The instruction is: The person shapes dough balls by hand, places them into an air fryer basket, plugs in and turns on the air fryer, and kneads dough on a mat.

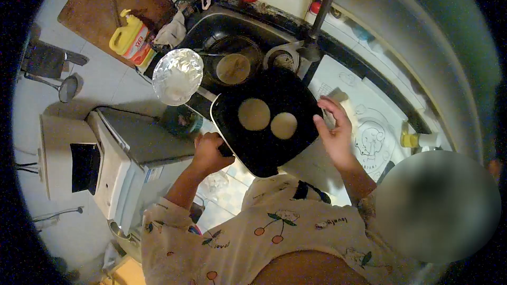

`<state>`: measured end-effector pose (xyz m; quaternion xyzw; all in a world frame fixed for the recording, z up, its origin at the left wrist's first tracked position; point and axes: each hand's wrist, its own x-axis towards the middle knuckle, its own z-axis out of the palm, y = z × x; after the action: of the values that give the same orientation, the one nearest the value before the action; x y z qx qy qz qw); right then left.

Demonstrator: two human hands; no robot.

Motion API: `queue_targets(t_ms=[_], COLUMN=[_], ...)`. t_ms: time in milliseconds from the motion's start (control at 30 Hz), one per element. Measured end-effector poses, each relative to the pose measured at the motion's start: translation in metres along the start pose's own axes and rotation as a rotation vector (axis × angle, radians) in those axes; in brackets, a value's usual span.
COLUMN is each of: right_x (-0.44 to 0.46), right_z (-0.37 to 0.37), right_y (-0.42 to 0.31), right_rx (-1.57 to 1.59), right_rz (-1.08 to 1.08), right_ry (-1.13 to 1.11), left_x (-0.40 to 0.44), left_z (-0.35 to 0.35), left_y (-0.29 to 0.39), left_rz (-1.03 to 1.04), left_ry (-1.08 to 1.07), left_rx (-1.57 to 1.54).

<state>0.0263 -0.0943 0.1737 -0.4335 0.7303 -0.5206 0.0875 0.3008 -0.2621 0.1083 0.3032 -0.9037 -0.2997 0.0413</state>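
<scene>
A black square air fryer basket [248,153] with a pale front edge is held in front of me, over the near side of the sink. Two round, pale, flat pieces [254,114] lie inside it; I cannot tell what they are. My left hand [210,153] is closed around the basket's short black handle [226,150]. At the opposite side, my right hand [337,129] has its thumb and fingers apart by the rim; whether it touches the rim is unclear. A foil-lined round dish [178,76] sits beyond my left hand, at the sink's left edge.
The dark sink [211,26] holds a pan and a round brownish item [233,68]. A faucet [322,13] rises behind it. A yellow detergent bottle [131,39] stands left; a white board with drawings [372,137] lies right. A blurred round area [438,206] covers the lower right.
</scene>
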Motion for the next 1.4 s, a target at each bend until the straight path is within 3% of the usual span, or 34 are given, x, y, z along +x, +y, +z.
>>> queue_targets(t_ms=[267,400,533,600,700,733,833,1033,1133,1333,1400], right_x=[-0.032,-0.04,-0.049,-0.051,-0.06,-0.065,-0.078,-0.112,-0.119,-0.128,-0.126], right_z=[-0.037,-0.048,-0.018,0.013,0.068,0.081,0.115,0.168,0.204,0.266,0.282], right_y=[0.014,-0.01,-0.011,-0.023,-0.038,-0.048,-0.089,-0.113,-0.133,-0.198,-0.211], right_rx=[0.026,-0.045,-0.07,-0.114,-0.355,-0.43,-0.615,-0.533,-0.498,-0.593,-0.286], right_rz=[0.044,-0.01,-0.212,-0.33,-0.481,-0.519,-0.557,-0.8,-0.741,-0.86,-1.05], right_ry=[0.053,-0.058,-0.398,-0.636,-0.997,-1.056,-1.278,-1.259,-1.445,-1.464,-1.265], left_x=[-0.031,-0.079,-0.134,-0.157,-0.201,-0.216,-0.253,-0.311,-0.324,-0.359,-0.371], left_z=[0.009,0.021,0.018,0.013,0.015,0.023,0.024,0.038,0.03,0.007,-0.007], left_y=[0.011,0.03,0.064,0.095,0.126,0.133,0.148,0.153,0.148,0.105,0.091], left_rz=[0.004,-0.073,-0.145,-0.143,-0.308,-0.4,-0.435,-0.64,-0.689,-0.721,-0.717], left_ry=[0.141,0.305,0.335,0.468,0.533,0.63,0.691,0.851,0.932,0.997,1.033], left_rx=[-0.138,-0.131,-0.053,-0.11,-0.194,-0.356,-0.217,-0.305,-0.349,-0.261,-0.3])
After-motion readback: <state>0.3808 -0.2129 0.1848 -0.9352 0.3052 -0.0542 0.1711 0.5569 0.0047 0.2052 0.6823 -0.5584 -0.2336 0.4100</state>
